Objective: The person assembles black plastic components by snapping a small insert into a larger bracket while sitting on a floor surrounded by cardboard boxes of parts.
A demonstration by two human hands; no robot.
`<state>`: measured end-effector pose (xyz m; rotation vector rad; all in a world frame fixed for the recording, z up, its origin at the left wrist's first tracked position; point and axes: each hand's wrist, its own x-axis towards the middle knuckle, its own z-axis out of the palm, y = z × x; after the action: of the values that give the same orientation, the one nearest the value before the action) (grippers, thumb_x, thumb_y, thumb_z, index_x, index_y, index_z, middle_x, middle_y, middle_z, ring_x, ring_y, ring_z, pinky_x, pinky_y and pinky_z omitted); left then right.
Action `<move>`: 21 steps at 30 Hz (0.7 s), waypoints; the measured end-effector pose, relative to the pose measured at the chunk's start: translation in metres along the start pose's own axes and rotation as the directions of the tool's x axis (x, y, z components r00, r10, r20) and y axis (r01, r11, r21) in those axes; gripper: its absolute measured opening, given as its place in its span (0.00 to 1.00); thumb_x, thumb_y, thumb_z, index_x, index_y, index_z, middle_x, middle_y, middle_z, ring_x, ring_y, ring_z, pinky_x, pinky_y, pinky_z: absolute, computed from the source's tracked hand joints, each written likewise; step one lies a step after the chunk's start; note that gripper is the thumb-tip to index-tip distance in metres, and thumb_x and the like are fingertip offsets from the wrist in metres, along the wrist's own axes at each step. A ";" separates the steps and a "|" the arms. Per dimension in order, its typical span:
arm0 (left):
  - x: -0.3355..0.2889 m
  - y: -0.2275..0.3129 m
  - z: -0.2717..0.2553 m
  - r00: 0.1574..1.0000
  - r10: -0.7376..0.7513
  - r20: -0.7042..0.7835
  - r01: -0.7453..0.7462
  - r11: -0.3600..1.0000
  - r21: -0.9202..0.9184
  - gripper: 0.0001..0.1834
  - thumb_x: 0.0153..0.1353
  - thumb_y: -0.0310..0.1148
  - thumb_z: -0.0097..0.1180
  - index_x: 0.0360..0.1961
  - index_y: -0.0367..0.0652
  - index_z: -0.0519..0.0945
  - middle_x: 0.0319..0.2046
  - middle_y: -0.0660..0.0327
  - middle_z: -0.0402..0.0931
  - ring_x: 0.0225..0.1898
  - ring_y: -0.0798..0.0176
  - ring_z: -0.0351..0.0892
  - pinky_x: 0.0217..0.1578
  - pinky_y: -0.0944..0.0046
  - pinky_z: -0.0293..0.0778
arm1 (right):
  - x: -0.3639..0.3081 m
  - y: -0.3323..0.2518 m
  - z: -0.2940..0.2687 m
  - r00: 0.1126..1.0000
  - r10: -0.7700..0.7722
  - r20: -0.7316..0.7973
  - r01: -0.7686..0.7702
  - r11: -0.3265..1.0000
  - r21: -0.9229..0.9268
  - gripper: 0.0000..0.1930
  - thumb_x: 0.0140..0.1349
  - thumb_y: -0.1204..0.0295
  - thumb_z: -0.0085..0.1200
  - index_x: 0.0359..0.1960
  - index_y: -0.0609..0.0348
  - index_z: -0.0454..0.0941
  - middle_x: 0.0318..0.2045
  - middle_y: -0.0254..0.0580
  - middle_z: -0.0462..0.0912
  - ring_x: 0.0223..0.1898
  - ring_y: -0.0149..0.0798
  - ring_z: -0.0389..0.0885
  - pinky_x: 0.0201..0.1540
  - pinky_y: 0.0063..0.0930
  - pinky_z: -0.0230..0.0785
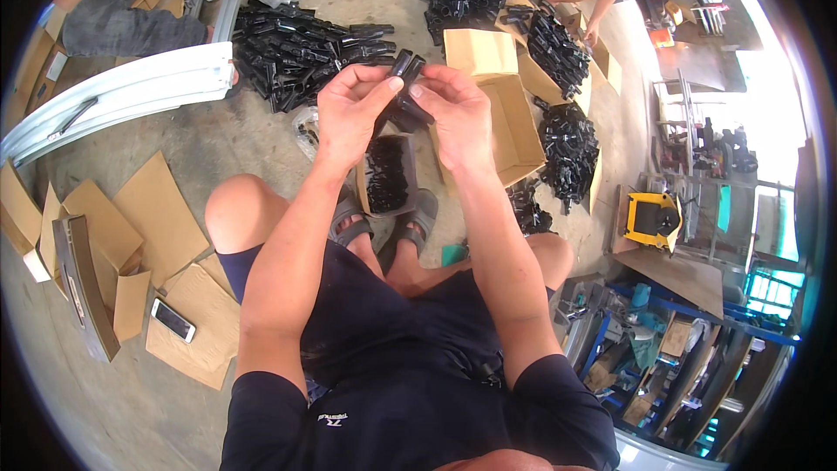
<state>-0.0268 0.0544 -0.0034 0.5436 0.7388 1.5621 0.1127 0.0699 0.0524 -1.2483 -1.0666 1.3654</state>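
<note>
Both hands are up in front of the chest, the left hand [349, 109] and the right hand [458, 113] pinching a cluster of small black plastic tube fittings [405, 87] between thumbs and fingertips, fingers pressed together around the parts, held over a small open cardboard box [388, 176] of the same black pieces that sits on the concrete floor between the sandalled feet. Just beyond lies a bigger open carton [506, 122] (black fittings heaped in piles [296, 48] all around it), and a phone [173, 320] rests on flattened cardboard at lower left.
</note>
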 end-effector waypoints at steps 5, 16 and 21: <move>-0.002 0.004 0.003 1.000 0.006 0.024 -0.007 0.998 0.057 0.09 0.65 0.21 0.65 0.45 0.31 0.81 0.40 0.54 0.87 0.38 0.70 0.85 0.42 0.71 0.81 | -0.004 -0.001 -0.003 1.000 0.021 0.000 -0.021 0.999 0.045 0.17 0.61 0.85 0.63 0.53 0.71 0.78 0.40 0.44 0.86 0.39 0.31 0.84 0.47 0.22 0.78; 0.001 -0.003 0.000 1.000 0.019 -0.004 -0.019 0.996 0.083 0.07 0.65 0.22 0.66 0.42 0.32 0.81 0.37 0.55 0.87 0.36 0.72 0.84 0.39 0.72 0.81 | -0.003 0.012 -0.008 0.990 0.131 -0.050 -0.127 0.988 0.091 0.11 0.64 0.81 0.64 0.47 0.71 0.82 0.40 0.43 0.87 0.40 0.31 0.84 0.47 0.22 0.76; -0.001 -0.001 0.003 1.000 0.018 -0.011 -0.016 0.996 0.087 0.07 0.64 0.22 0.66 0.42 0.32 0.81 0.37 0.56 0.87 0.36 0.73 0.84 0.38 0.72 0.80 | -0.004 0.011 -0.009 0.992 0.129 -0.012 -0.127 0.987 0.102 0.11 0.65 0.80 0.64 0.47 0.72 0.81 0.40 0.43 0.87 0.41 0.32 0.84 0.48 0.23 0.76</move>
<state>-0.0231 0.0536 -0.0019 0.6067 0.8164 1.5554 0.1210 0.0641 0.0414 -1.2700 -0.9058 1.4841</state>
